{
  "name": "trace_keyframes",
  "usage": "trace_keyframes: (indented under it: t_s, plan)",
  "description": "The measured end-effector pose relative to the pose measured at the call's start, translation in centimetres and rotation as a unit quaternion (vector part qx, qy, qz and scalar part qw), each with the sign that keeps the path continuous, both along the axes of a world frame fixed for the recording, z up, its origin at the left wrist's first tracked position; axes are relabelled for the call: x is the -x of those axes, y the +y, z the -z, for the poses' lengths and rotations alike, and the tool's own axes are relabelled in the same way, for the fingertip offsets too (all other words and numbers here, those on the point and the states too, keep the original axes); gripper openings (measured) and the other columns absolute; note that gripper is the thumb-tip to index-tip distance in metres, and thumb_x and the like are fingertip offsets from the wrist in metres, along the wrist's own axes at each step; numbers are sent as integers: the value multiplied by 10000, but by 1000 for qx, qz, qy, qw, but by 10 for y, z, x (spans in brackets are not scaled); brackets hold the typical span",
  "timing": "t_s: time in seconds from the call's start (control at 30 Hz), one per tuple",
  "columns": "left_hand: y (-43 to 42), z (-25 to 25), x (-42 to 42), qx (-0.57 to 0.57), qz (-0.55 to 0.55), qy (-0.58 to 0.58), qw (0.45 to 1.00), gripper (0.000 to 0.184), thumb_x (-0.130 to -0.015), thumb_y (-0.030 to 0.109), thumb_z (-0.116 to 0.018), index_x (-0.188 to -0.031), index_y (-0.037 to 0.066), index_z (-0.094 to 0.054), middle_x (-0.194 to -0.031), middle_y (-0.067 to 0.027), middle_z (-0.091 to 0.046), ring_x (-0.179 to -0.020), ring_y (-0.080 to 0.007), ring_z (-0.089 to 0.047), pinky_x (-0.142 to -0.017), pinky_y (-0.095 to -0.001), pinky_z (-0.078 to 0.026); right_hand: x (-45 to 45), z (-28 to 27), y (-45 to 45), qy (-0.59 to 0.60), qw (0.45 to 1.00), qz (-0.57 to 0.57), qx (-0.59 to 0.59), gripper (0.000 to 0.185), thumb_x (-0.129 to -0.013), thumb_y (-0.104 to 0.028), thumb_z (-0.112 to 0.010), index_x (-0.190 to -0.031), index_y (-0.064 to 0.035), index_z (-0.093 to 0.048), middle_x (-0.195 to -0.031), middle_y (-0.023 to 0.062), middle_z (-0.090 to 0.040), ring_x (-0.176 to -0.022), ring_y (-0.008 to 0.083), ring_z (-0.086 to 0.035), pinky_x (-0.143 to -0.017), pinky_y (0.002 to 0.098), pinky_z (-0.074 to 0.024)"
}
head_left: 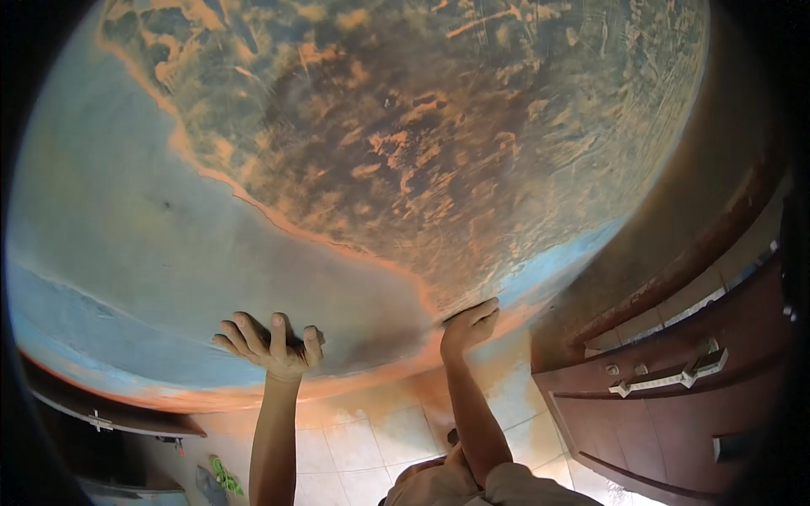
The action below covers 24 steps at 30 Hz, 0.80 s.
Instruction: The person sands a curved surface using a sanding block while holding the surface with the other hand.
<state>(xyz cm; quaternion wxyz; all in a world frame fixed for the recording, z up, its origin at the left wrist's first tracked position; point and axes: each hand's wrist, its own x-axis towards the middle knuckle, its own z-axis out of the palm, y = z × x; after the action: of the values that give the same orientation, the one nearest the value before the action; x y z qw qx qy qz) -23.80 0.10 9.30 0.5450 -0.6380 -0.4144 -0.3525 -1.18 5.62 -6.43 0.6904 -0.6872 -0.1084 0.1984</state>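
Observation:
A large surface [253,270], blue-grey with an orange lower border, fills the upper view. A dark, mottled patch [354,135] with a thin orange outline covers much of it; whether this is paint, wear or damp I cannot tell. My left hand [274,344] is raised against the lower blue-grey part, fingers spread and slightly bent, with nothing in it. To its right, my right hand [471,325] lies at the bottom tip of the mottled patch. Its fingers are stretched out and close together, and no object shows in it. Firm contact is hard to judge for either hand.
Pale floor tiles [371,443] show below. At the right stands a dark reddish-brown panel [658,422] with a light handle [671,379]. Dark furniture [101,430] is at the lower left, beside a bright green item [225,476].

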Motion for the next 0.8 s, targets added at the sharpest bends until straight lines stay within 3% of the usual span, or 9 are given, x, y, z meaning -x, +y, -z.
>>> trace_keyframes:
  t_s: [0.1, 0.17, 0.23, 0.37, 0.47, 0.6, 0.67, 0.73, 0.8]
  plan:
    - [5, -1, 2, -11, 3, 2, 1000, 581, -901, 456, -406, -1422, 200, -374, -1496, -233, -240, -1406, -412, -153, -1123, -585, -27, -33, 17, 17, -48, 998, 47, -5, 535, -1012, -350, -322, -1013, 126, -566, -950, 319, -563, -782, 386, -501, -747, 455, -412]
    - [0, -5, -2, -3, -9, 39, 999, 593, -908, 381, -408, -1415, 79, -344, -1473, -289, -232, -1397, -438, -156, -1119, -585, -55, -46, 2, 24, -29, 996, 74, -40, 533, -1018, -338, -311, -1008, 130, -565, -959, 323, -556, -774, 392, -492, -754, 450, -407]
    - [4, -5, -1, -14, -1, 34, 999, 592, -906, 385, -415, -1416, 91, -350, -1475, -287, -232, -1398, -437, -153, -1118, -586, -58, -44, -50, 20, 87, 990, 97, -58, 507, -1011, -338, -339, -964, 115, -561, -941, 311, -560, -754, 390, -480, -747, 440, -407]
    - [0, 8, 3, 0, 7, -12, 1000, 565, -894, 457, -425, -1407, 225, -398, -1490, -217, -265, -1405, -407, -164, -1118, -597, -19, -5, -4, -5, -343, 919, -137, -138, 265, -952, -160, -398, -919, 84, -495, -829, 225, -519, -717, 382, -485, -639, 467, -406]
    - [4, 1, 2, -5, 12, -19, 1000, 554, -887, 452, -439, -1394, 227, -417, -1486, -209, -280, -1403, -404, -174, -1121, -592, -16, -51, -88, 26, -429, 855, 37, -290, 274, -970, -154, -404, -800, 48, -476, -728, 173, -445, -637, 272, -413, -595, 422, -386]
    - [1, 7, 0, -4, 16, -25, 1000, 532, -879, 439, -458, -1371, 238, -444, -1483, -184, -303, -1406, -379, -185, -1132, -571, -18, -65, -140, 28, -467, 827, -32, -311, 218, -951, -109, -430, -791, 30, -480, -724, 164, -457, -621, 270, -422, -560, 435, -379]
    - [-2, 6, -2, -2, 9, -13, 1000, 562, -870, 409, -456, -1393, 207, -413, -1489, -207, -273, -1407, -391, -171, -1128, -572, -24, -55, -163, 19, -590, 710, -48, -383, 216, -946, -115, -467, -774, 12, -497, -740, 148, -477, -636, 265, -436, -573, 436, -380]
    - [0, 0, 2, -9, 4, 3, 1000, 594, -860, 379, -454, -1414, 175, -383, -1496, -229, -244, -1408, -404, -156, -1124, -574, -30, -40, -118, 18, -672, 649, -30, -357, 249, -954, -152, -470, -760, -1, -508, -767, 145, -498, -657, 262, -451, -581, 417, -376]
    - [-1, 4, 1, -1, -3, -9, 1000, 578, -866, 393, -448, -1405, 189, -399, -1494, -208, -264, -1410, -388, -163, -1125, -575, -38, -36, -72, 3, -600, 669, -167, -405, 223, -943, -150, -492, -779, 1, -507, -774, 145, -488, -658, 252, -439, -572, 388, -350]
